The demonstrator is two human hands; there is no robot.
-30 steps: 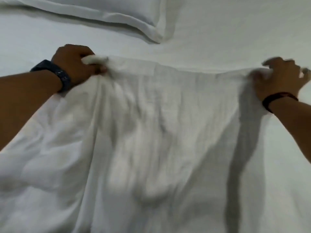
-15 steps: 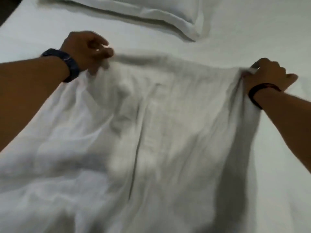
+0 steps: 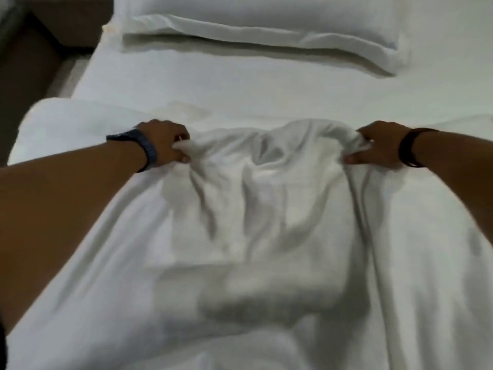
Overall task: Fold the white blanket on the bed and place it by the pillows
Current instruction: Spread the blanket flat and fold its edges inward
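The white blanket (image 3: 256, 209) lies rumpled across the bed in front of me, slack and creased between my hands. My left hand (image 3: 165, 144), with a blue watch on the wrist, is shut on the blanket's far edge at the left. My right hand (image 3: 378, 148), with a dark band on the wrist, is shut on a bunched corner of the same edge at the right. A white pillow (image 3: 266, 25) lies across the head of the bed beyond my hands, apart from the blanket.
Bare white bed sheet (image 3: 240, 89) stretches between the blanket's far edge and the pillow. The bed's left edge (image 3: 80, 70) drops to a dark brown floor or furniture (image 3: 32, 49) at the upper left.
Both hands have pulled back from the pillow and come closer together with the blanket's edge, so the cloth between them has gone slack. The view has tilted up and shows the whole pillow.
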